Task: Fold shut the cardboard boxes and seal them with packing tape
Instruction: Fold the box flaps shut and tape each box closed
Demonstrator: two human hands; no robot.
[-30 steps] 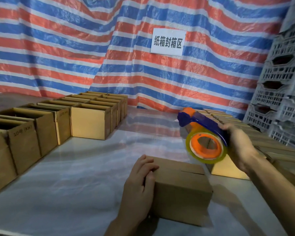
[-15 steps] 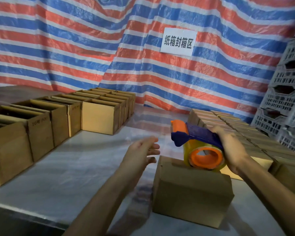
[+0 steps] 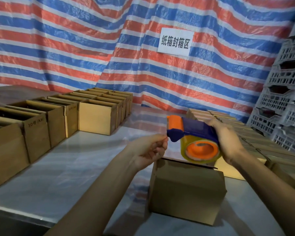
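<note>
**Surface:** pale glossy table, mirroring coloured stripes and carrying every carton listed here.

**Backdrop:** red, blue and white striped tarpaulin, hung well behind the centre cardboard box. White sign with black Chinese characters, fastened high behind that box.

**Task item:** centre cardboard box, plain brown, standing on the table between both forearms. Top flaps folded down, with a dark gap along the far top edge.

**Tool:** tape dispenser with blue body, orange roller and hub, and yellowish clear roll, held just above the box's far edge.
- Right hand: fingers wrapped round the blue handle.
- Left hand: above the box's far left corner, fingers curled, thumb and forefinger pinched at the dispenser's blue front lip. Lip or loose tape end between them, not discernible.

**Surroundings:**
- Open-topped cartons in rows well left of the box, one hand-marked "10".
- Closed cartons packed right of and behind the box, partly hidden by the right hand.
- Stacked grey plastic crates far right of the box.
</note>
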